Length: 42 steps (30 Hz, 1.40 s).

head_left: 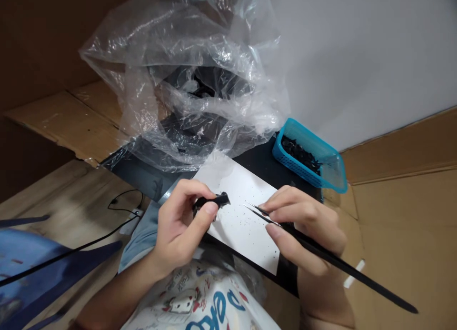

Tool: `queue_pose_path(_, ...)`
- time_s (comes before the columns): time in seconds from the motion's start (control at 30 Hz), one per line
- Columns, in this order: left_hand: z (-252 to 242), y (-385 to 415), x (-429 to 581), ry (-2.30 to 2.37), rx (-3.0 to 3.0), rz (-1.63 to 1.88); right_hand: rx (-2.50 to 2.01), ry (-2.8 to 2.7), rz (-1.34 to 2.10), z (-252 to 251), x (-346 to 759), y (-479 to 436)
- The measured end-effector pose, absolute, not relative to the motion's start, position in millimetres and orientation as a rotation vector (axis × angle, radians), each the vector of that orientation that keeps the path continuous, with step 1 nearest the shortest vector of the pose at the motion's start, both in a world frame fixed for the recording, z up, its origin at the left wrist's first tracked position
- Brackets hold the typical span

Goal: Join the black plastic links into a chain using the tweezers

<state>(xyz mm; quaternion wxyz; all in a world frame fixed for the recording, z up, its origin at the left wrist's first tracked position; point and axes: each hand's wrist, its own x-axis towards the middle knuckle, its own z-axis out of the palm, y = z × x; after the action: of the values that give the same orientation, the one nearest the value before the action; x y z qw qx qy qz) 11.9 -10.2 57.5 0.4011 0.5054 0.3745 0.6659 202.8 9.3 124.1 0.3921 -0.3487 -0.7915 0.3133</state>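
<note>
My left hand (pixel 182 220) pinches a small black part (pixel 213 201) between thumb and fingers, over the left edge of a white sheet (pixel 246 215) dotted with tiny black specks. My right hand (pixel 303 225) grips long black tweezers (pixel 262 213), whose tips point left toward the black part, a short gap away. The tweezers' long handle runs back to the lower right.
A blue plastic basket (pixel 333 170) with small black pieces stands at the back right on a black board (pixel 260 161). A large crumpled clear plastic bag (pixel 185 73) covers dark items behind the sheet. Cardboard (pixel 403 215) lies around, and a black cable (pixel 121 208) at the left.
</note>
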Motion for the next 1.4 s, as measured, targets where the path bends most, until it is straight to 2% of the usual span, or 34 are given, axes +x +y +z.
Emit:
queue_pose_path(0.1, 65, -1, 13, 0.918, 1.459, 1.674, -0.828, -2.196, 0.588, 123, 202, 12)
queue_pose_path(0.23, 66, 13, 15, 0.908, 1.73, 1.449, -0.769, -2.32, 0.465, 126, 204, 16)
queue_pose_path(0.33, 61, 17, 14, 0.957, 1.635, 1.387, -0.765, -2.362, 0.432, 130, 206, 20)
queue_pose_path(0.47, 56, 15, 13, 0.912, 1.441, 1.42, -0.77, -2.416, 0.474, 131, 206, 22)
queue_pose_path(0.67, 57, 15, 17, 0.89, 1.575, 1.368, -0.769, -2.435, 0.492, 128, 206, 23)
queue_pose_path(0.83, 57, 17, 12, 0.871, 1.417, 1.359, -0.729, -2.421, 0.501, 128, 209, 25)
queue_pose_path(1.07, 62, 11, 12, 0.755, 1.18, 1.372, -0.748, -2.126, 0.673, 121, 205, 17)
queue_pose_path(1.4, 62, 10, 11, 0.562, 0.987, 1.177, -0.553, -1.939, 0.885, 112, 204, 20)
